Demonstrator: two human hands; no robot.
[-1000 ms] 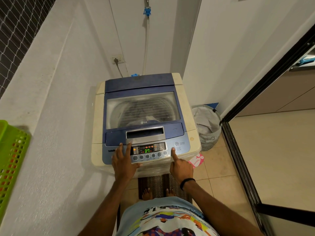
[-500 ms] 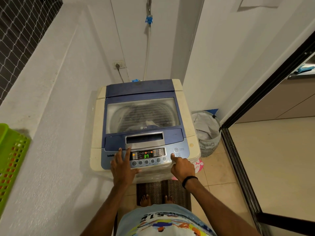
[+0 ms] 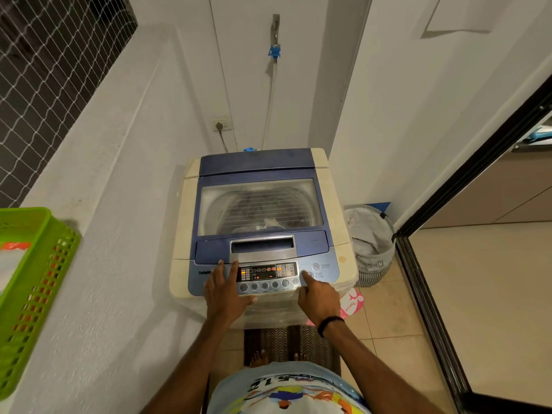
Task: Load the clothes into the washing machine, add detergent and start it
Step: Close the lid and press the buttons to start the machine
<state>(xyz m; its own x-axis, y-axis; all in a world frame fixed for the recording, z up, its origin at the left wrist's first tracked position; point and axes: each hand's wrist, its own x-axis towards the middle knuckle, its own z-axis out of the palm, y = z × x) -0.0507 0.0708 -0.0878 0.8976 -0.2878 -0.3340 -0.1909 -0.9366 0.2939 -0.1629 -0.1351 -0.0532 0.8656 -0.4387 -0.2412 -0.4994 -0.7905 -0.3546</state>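
A top-loading washing machine point(image 3: 263, 162), blue and cream, stands against the wall with its glass lid point(image 3: 260, 204) closed. Dark and light clothes show dimly through the lid. The control panel point(image 3: 268, 271) at the front shows orange lights. My left hand point(image 3: 225, 291) rests flat on the left part of the panel, fingers straight. My right hand point(image 3: 319, 297) points with a straight index finger that touches the start/pause button point(image 3: 310, 274); its other fingers are curled and hold nothing.
A grey laundry bag point(image 3: 370, 243) stands to the machine's right, with a pink item point(image 3: 352, 303) on the floor beside it. A green plastic basket point(image 3: 35, 279) sits on the left ledge. A black sliding door frame point(image 3: 433, 324) runs along the right. I stand on a striped mat point(image 3: 286, 342).
The panel's green "37" reading has given way to orange lights. My view has pulled back and tilted up. Both hands stay on the panel, the right index finger at the start/pause button.
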